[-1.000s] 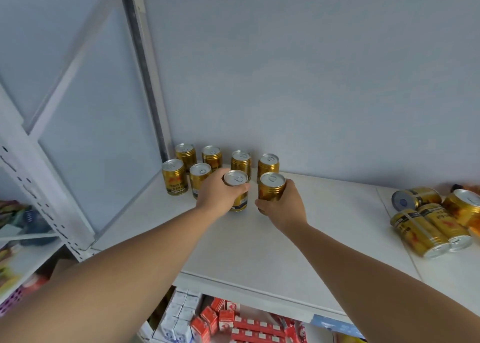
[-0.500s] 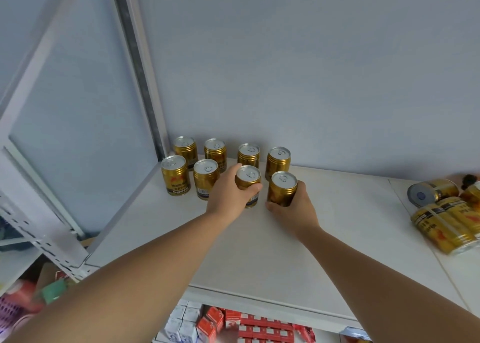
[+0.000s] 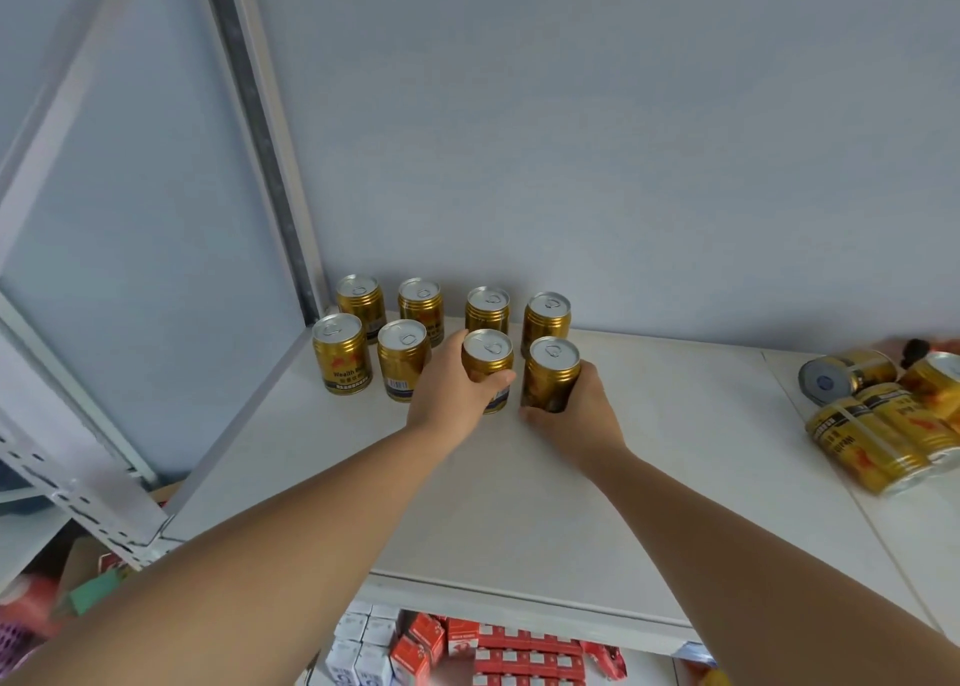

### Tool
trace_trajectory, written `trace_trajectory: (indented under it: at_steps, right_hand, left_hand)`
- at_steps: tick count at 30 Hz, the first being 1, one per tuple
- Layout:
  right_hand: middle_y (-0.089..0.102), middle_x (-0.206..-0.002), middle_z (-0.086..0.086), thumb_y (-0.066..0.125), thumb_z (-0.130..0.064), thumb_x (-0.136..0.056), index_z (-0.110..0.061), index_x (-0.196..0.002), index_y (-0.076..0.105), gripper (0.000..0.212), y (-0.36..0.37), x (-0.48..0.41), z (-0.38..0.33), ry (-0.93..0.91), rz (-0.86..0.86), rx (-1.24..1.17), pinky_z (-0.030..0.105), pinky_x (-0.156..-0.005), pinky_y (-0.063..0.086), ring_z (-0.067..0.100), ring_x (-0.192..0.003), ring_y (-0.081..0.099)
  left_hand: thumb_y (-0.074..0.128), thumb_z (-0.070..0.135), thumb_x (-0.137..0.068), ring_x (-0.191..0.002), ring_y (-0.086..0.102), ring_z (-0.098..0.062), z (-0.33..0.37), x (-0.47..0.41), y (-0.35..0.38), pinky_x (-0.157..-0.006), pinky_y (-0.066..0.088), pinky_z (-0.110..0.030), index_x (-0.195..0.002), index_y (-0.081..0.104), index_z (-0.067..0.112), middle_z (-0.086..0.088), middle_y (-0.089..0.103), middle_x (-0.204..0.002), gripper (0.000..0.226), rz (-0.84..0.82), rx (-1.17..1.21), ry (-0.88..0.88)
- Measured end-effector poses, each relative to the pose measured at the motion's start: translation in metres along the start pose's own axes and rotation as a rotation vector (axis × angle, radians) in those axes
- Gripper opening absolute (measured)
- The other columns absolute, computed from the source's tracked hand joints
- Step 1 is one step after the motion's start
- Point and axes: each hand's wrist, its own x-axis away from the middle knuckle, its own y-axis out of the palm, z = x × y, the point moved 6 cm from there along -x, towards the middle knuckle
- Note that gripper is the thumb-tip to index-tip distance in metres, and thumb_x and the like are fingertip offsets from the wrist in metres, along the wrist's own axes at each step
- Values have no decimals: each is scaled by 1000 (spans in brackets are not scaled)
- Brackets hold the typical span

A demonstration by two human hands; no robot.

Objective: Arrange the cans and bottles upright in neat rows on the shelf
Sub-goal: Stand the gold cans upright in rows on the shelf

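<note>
Gold cans stand upright in two rows at the back left of the white shelf. The back row holds several cans against the wall. In the front row, two cans stand free at the left. My left hand wraps around the third front can. My right hand grips the fourth front can from the right side; both cans are upright on the shelf. Several gold cans lie on their sides at the right edge.
A grey metal upright and white slotted frame bound the shelf on the left. The blue-grey wall is directly behind the cans. On the shelf below are red and white boxes. Bare shelf spreads between the rows and the lying cans.
Both hands have pushed their two cans slightly further back, closer to the back row. The camera has shifted, so the lying cans sit nearer the right edge of view.
</note>
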Motion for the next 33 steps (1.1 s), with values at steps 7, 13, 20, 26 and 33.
trace_trajectory:
  at_steps: [7,13,20,26,33]
  right_hand:
    - [39,-153,0,79,-42,-80,-20,-152,25,93,-22,28,13,-36,-30,128,35,-97,46,21,-133,47]
    - [42,-147,0,67,-45,-89,-20,-147,35,71,-85,71,42,-132,-29,291,31,-95,46,19,-124,52]
    - [52,-129,1,67,-39,-90,-16,-138,46,57,-169,118,95,-132,95,315,27,-86,43,18,-111,55]
    - [55,-119,-2,68,-36,-88,-17,-131,52,50,-222,137,125,-78,175,274,31,-89,47,17,-107,57]
    - [57,-113,-2,68,-32,-88,-17,-124,58,40,-277,137,152,42,277,272,30,-85,46,16,-100,57]
  left_hand:
    - [70,41,-92,-89,66,-14,-13,28,-1,-64,44,-25,-99,66,20,5,69,-92,23,-58,-117,-147]
    - [61,38,-97,-85,64,-17,16,73,18,-69,46,-29,-95,72,21,6,68,-90,20,-76,-206,-187]
    - [61,40,-97,-88,65,-18,94,131,110,-75,50,-30,-93,69,24,6,69,-90,19,-213,-145,-60]
    - [61,42,-97,-85,65,-17,145,141,171,-76,54,-33,-90,67,23,6,69,-88,21,-313,-132,38]
    - [67,43,-92,-91,66,-17,181,116,222,-80,54,-32,-83,61,31,11,67,-91,16,-417,-120,87]
